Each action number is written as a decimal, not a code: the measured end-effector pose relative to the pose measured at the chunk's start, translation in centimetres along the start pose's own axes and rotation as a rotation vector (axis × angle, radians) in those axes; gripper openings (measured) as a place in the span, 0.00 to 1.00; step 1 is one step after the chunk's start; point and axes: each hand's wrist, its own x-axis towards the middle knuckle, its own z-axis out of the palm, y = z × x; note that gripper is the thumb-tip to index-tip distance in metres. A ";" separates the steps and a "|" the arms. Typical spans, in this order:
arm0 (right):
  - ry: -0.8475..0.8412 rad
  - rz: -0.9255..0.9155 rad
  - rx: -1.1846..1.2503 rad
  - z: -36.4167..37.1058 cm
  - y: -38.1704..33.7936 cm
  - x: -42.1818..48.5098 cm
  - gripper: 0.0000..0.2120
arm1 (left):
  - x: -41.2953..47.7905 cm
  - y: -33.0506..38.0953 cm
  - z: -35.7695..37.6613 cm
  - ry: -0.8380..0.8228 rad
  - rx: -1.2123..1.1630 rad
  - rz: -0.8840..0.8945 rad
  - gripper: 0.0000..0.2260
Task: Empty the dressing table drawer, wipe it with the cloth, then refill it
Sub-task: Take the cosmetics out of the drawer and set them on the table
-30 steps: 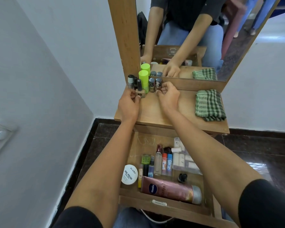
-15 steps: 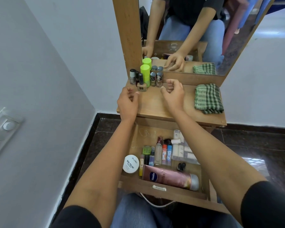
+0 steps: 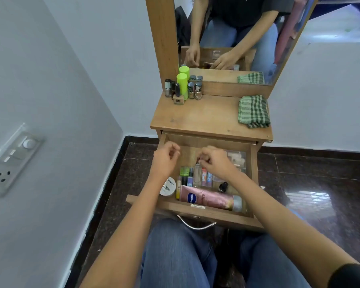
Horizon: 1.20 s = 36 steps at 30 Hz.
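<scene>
**A:** What is taking up most of the view?

**B:** A wooden dressing table (image 3: 206, 119) is standing against the white wall, with its mirror (image 3: 237, 38) rising at the back. Its drawer (image 3: 227, 217) is hanging pulled out towards the seated person's knees.

**A:** Where is the cloth lying?

**B:** The green checked cloth (image 3: 254, 111) is lying folded on the right end of the table, well apart from both hands.

**A:** And what is sitting in the drawer?

**B:** A pink Vaseline tube (image 3: 210, 198) is lying on its side along the front wall. A white round jar (image 3: 168, 187) is sitting just beside its left end, and a row of small bottles is standing behind the tube.

**A:** What are the hands doing?

**B:** Both are reaching over the drawer. The left hand (image 3: 164, 163) is hovering over the back left part, its fingers loosely curled and gripping nothing. The right hand (image 3: 216, 165) is bending down over the row, and its fingers seem to be pinching the cap of a clear bottle (image 3: 197, 173), though the contact is blurred.

**A:** Is anything standing on the tabletop?

**B:** A lime-green bottle (image 3: 182, 86) is standing in the back left corner, with nail polish bottles (image 3: 191, 90) crowding close around it.
</scene>
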 end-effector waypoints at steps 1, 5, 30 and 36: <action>-0.034 0.039 -0.031 0.5 0.3 -0.7 0.08 | -0.3 -0.3 -0.1 -0.113 0.078 -0.019 0.05; -0.071 0.106 -0.043 2.3 0.1 -2.2 0.11 | -1.0 -0.8 -0.4 -0.418 0.397 -0.017 0.09; -0.048 0.253 0.188 3.2 -2.3 -2.5 0.13 | 1.1 -0.9 0.4 -0.692 1.049 0.535 0.25; 0.191 0.238 0.393 1.2 -2.5 -2.9 0.11 | 1.9 -1.0 0.9 -0.807 1.210 0.662 0.24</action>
